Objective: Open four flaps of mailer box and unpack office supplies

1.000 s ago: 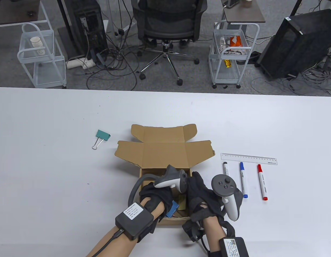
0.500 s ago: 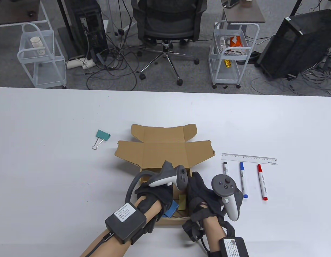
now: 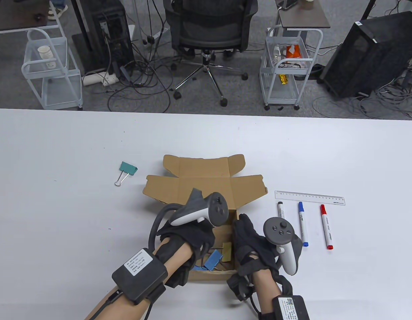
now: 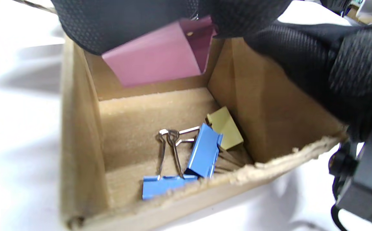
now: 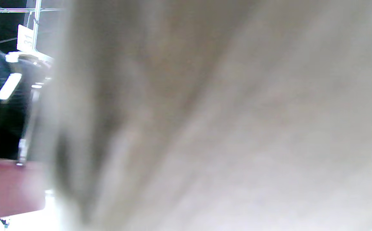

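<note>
The brown mailer box (image 3: 206, 186) lies open in the table view with its flaps spread away from me. My left hand (image 3: 189, 233) is above the box's left side and pinches a pink binder clip (image 4: 160, 54) over the inside. Two blue binder clips (image 4: 203, 150) and a yellow one (image 4: 226, 126) lie on the box floor; a blue one (image 3: 213, 259) and the yellow one (image 3: 227, 250) also show in the table view. My right hand (image 3: 252, 246) holds the box's right wall (image 4: 269, 106). The right wrist view shows only blurred cardboard (image 5: 221, 112).
A green binder clip (image 3: 127, 170) lies on the white table left of the box. Right of the box lie a clear ruler (image 3: 309, 197) and black (image 3: 281, 210), blue (image 3: 303, 224) and red (image 3: 326, 226) markers.
My left hand has risen and drawn back to the left out of the box, so more of the box's inside shows. The right hand and the box have not moved.
</note>
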Tool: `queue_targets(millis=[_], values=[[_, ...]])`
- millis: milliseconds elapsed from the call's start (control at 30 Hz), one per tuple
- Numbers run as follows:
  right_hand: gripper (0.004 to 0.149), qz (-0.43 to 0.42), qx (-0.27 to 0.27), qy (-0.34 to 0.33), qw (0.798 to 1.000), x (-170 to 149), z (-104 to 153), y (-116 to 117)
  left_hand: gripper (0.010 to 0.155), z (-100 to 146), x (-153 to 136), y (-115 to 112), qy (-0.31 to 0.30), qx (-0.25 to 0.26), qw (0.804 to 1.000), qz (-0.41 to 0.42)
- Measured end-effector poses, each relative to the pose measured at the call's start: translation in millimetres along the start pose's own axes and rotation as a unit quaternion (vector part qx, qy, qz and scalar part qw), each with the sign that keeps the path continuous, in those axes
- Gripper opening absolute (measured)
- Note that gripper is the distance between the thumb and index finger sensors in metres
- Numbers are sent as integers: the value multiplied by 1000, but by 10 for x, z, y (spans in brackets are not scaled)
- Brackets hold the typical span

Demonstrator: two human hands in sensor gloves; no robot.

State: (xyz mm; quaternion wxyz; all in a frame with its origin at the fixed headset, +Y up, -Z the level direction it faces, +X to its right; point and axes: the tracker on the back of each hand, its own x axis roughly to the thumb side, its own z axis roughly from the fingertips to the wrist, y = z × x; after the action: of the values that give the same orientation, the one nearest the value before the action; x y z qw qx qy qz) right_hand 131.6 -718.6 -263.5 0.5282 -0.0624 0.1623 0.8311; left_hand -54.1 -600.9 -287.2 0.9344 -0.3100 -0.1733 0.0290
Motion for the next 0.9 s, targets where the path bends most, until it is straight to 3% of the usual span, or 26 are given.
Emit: queue_targets(millis=[367, 667, 900], values=[[68, 1, -1, 2, 1000, -1, 4, -3, 60, 305, -580, 508, 25, 60, 997, 45], [68, 5, -7, 5, 1000, -3, 9, -7, 60, 365, -1486, 891, 104, 120, 984, 86], [68, 8, -8, 5, 1000, -2, 9, -6, 60, 196, -2154, 962, 164, 140, 970, 116]])
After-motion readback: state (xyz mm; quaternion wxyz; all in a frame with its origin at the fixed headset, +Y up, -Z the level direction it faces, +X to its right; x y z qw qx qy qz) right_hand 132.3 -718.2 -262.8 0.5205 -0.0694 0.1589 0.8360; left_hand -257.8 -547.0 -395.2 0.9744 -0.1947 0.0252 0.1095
